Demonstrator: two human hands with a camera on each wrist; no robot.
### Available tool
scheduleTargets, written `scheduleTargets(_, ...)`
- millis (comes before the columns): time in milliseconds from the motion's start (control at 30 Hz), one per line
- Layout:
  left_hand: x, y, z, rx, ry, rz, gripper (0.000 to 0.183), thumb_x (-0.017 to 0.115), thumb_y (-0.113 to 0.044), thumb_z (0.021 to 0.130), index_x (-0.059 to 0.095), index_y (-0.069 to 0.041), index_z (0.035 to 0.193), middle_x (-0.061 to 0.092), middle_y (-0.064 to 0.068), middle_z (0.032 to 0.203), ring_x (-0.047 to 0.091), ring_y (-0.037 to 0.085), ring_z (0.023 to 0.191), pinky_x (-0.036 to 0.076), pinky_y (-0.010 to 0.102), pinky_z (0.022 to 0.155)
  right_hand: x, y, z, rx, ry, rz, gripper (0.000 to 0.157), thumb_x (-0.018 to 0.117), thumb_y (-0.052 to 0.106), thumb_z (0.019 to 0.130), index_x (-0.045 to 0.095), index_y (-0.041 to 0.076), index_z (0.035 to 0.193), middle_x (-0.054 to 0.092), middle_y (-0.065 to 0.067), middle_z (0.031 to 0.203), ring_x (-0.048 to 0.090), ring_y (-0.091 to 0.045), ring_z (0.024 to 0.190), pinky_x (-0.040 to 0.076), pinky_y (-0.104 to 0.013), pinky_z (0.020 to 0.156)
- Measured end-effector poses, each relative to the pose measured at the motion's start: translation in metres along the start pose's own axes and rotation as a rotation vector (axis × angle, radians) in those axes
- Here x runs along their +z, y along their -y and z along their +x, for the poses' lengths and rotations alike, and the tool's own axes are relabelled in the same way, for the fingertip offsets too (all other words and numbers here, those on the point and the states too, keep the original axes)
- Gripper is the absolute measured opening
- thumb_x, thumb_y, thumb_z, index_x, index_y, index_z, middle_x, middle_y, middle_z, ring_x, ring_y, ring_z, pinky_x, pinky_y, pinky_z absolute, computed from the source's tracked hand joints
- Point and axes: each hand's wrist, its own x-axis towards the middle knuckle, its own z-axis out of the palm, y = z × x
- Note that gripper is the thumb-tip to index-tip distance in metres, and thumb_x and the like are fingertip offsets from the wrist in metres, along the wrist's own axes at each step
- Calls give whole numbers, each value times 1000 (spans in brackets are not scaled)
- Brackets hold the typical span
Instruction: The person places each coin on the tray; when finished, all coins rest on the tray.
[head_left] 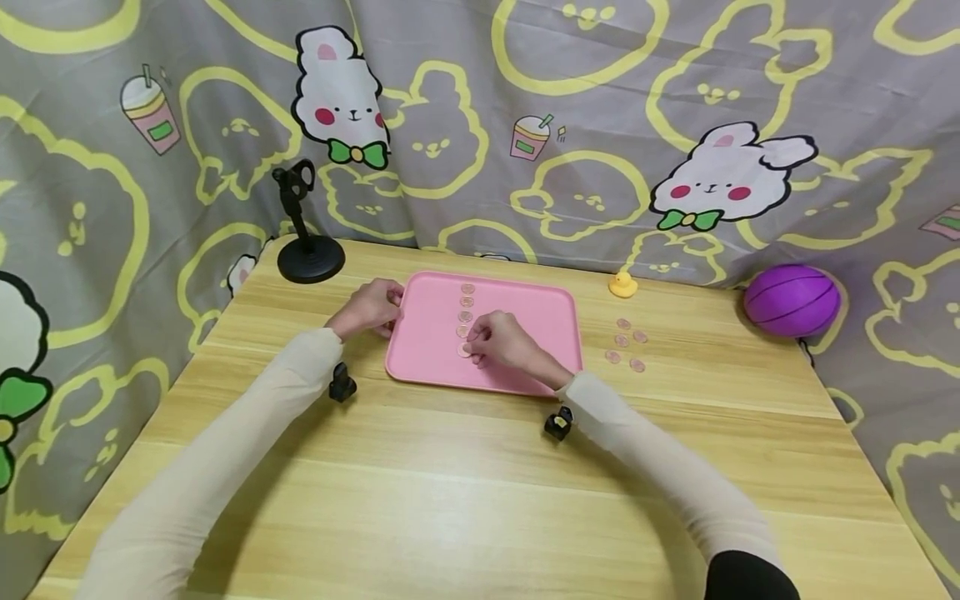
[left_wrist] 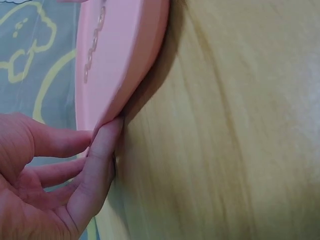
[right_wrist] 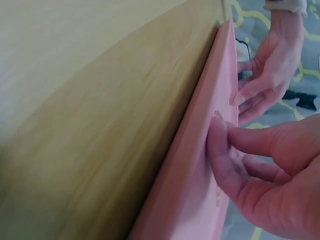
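Observation:
A pink tray [head_left: 420, 333] lies on the wooden table. My left hand [head_left: 372, 305] pinches its left rim between thumb and fingers, and the left wrist view shows the fingers [left_wrist: 102, 145] at the tray's edge. Several small, shiny, coin-like discs [head_left: 466, 317] form a column running front to back on the tray. At the near end of that column, my right hand [head_left: 501, 340] pinches another disc [head_left: 465, 350] between thumb and index finger, low over the tray. In the right wrist view only a sliver of this disc [right_wrist: 217, 114] shows at the fingertips.
Several loose discs [head_left: 622, 340] lie on the table right of the tray. Behind them sits a yellow rubber duck [head_left: 622, 285]. A purple ball [head_left: 792, 301] rests at the back right, a black stand [head_left: 311, 258] at the back left. A patterned curtain [head_left: 450, 125] hangs behind the table [head_left: 480, 492].

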Motion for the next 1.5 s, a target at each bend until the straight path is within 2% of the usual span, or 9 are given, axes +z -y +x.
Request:
scheduleTargets(167,2,-2,2,-1,11,-8,53,54,5,94,51,8,147,60,22,120,66,17,74,65,30,63,-1,9,1,53,-1,-140,12,70,-1,97,72,-4,86,74,-13,77,69,-15,62,62,-26,61)
scheduleTargets(333,1,-1,1,0,22,-7,52,52,5,95,50,9,147,61,21,109,67,17,72,65,30,61,-1,15,5,78,27,-200,14,70,0,96,72,-4,83,75,-13,75,71,-16,62,63,-25,62)
scheduleTargets(567,-2,-1,-2,-5,20,-10,50,53,5,95,52,8,145,61,19,108,66,16,72,65,30,61,0,18,7,97,37,-168,16,67,-3,96,73,-5,81,75,-14,75,70,-16,61,63,-26,61)
scheduleTargets(833,-3,-2,-4,-14,35,-21,53,51,5,96,48,8,149,59,20,110,66,17,74,65,31,64,-1,15,9,117,37,-146,17,73,2,96,73,-4,80,74,-13,73,69,-14,59,63,-27,61)
scheduleTargets(1100,-3,-2,-4,-18,40,-18,53,51,5,97,47,8,150,58,21,113,65,17,75,65,30,64,-3,13,9,150,36,-25,12,71,-1,96,72,-7,86,75,-17,78,70,-16,59,65,-30,63)
scheduleTargets(1267,-2,-2,-3,-19,36,-16,54,52,6,96,47,8,150,57,21,115,65,17,76,65,30,64,-11,9,6,122,14,-9,11,69,-1,98,72,-8,91,76,-19,84,72,-20,63,65,-32,63)
scheduleTargets(1500,-3,-1,-4,-14,40,-19,55,52,5,97,45,8,151,57,22,117,65,18,76,66,32,66,-36,-2,-4,103,-19,-9,10,68,1,99,71,-8,96,76,-22,89,75,-24,70,66,-34,67)
